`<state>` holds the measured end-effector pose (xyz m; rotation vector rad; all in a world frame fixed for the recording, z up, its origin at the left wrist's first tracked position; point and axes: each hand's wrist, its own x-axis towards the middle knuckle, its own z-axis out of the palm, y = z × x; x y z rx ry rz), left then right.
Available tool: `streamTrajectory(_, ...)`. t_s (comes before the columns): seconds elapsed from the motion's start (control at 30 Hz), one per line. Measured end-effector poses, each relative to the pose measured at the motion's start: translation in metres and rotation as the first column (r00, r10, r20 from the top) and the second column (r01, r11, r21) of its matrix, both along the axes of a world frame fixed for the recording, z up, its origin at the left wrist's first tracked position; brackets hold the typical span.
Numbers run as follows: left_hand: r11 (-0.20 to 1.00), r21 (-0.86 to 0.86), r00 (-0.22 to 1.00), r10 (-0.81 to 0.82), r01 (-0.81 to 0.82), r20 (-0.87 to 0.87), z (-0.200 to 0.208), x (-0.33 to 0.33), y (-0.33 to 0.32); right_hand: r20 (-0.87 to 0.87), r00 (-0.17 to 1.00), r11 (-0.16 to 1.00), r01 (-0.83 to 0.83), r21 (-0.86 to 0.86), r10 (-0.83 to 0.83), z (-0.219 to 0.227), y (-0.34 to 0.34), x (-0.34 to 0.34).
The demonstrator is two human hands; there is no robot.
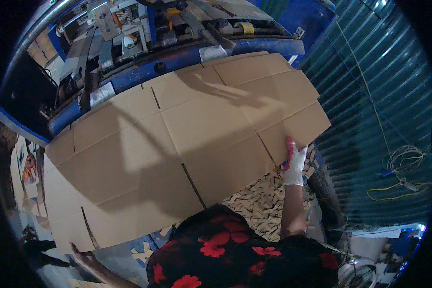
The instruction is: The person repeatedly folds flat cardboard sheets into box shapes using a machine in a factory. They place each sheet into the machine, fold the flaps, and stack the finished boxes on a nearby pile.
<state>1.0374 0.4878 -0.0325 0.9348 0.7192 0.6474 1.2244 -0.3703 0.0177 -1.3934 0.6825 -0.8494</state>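
Note:
A large flat sheet of brown cardboard point(211, 129), creased and slotted for a box, spans the space between me and a blue machine. My left hand point(85, 259), bare, grips its near left corner, with the thumb at the edge and the fingers hidden below. My right hand point(295, 165), in a white glove with a red palm side, holds the near edge at the right. Its thumb lies on top of the cardboard; its other fingers are mostly out of sight. The sheet's far edge lies against the machine's blue front bar point(177, 62).
Rollers and belts point(221, 31) fill the machine beyond the sheet. Many small cardboard offcuts point(257, 204) lie in a heap below. A green corrugated wall point(379, 96) stands at the right, with coiled wire point(408, 158) hanging on it. Flat printed pieces point(29, 168) are at the left.

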Motion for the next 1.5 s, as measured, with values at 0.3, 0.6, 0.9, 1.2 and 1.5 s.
streamTrajectory(0.3, 0.966, 0.219, 0.978, -0.167, 0.137, 0.123, 0.074, 0.006, -0.067, 0.286, 0.955, 0.997, -0.081, -0.008, 0.080, 0.078, -0.033, -0.034)
streamTrajectory(0.6, 0.790, 0.596, 0.989, -0.097, 0.143, -0.108, 0.113, 0.045, -0.220, -0.467, 0.830, 0.735, -0.517, -0.438, 0.305, 0.079, -0.013, -0.068)
streamTrajectory(0.9, -0.691, 0.506, 0.658, -0.058, 0.517, -0.751, 0.122, 0.091, -0.340, -0.703, 0.650, -0.424, -0.571, -0.703, 0.290, 0.089, 0.053, -0.042)
streamTrajectory(1.2, -0.750, 0.450, 0.643, -0.042, 0.485, -0.765, 0.131, 0.105, -0.349, -0.715, 0.632, -0.454, -0.565, -0.689, 0.298, 0.090, 0.049, -0.028)
streamTrajectory(1.5, -0.670, 0.521, 0.655, -0.069, 0.528, -0.752, 0.123, 0.105, -0.351, -0.721, 0.629, -0.358, -0.627, -0.692, 0.291, 0.096, 0.053, -0.032)
